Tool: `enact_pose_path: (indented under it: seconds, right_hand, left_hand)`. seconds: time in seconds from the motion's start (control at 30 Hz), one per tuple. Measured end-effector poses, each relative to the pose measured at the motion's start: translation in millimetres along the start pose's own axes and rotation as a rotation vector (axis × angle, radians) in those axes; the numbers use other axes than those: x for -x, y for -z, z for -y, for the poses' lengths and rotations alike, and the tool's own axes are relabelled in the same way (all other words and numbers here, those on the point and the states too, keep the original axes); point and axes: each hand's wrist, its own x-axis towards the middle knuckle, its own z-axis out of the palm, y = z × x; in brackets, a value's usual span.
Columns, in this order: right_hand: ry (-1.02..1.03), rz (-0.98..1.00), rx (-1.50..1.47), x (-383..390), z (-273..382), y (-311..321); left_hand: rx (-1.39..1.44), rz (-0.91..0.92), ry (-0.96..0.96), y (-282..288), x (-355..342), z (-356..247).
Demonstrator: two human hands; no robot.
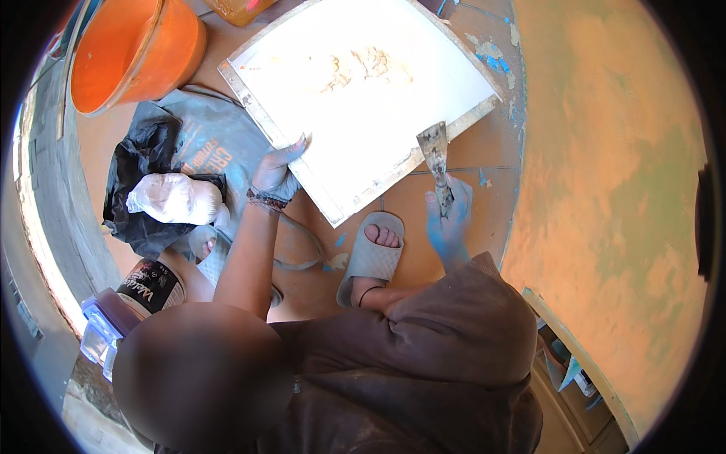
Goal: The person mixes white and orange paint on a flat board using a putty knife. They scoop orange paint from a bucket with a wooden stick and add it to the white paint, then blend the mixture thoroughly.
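A white board (pixel 355 144) with a worn, paint-stained rim lies tilted in front of me. Near its far middle sits a lumpy beige smear of paste (pixel 367 66). My left hand (pixel 274 175) grips the board's left edge, thumb on top and the other fingers mostly hidden. Past the board's right front edge, my right hand (pixel 451 216) is closed round the handle of a putty knife (pixel 434 147). The knife's stained blade points away from me, close to the rim; whether it touches cannot be told.
An orange bucket (pixel 140 57) stands at the far left. Below it lie a grey plastic bag (pixel 200 125), black plastic (pixel 144 144) and a knotted white bag (pixel 175 198). A dark tub (pixel 153 287) is nearer. My sandalled foot (pixel 378 250) rests on tiles beside an orange-painted wall (pixel 605 189).
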Motion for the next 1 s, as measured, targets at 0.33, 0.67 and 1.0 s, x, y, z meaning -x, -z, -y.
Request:
enact_pose_path:
  seconds: [0.33, 0.67, 1.0]
  right_hand:
    - [-0.102, -0.001, -0.011, 52, -20, 9]
    - [0.156, -0.027, 0.07, -2, 17, 7]
    - [-0.224, -0.092, 0.01, 77, 12, 29]
  left_hand:
    - [0.02, -0.013, -0.054, -11, -1, 14]
    - [0.043, 0.042, -0.073, -17, -4, 15]
    - [-0.049, -0.006, -0.001, -15, -3, 20]
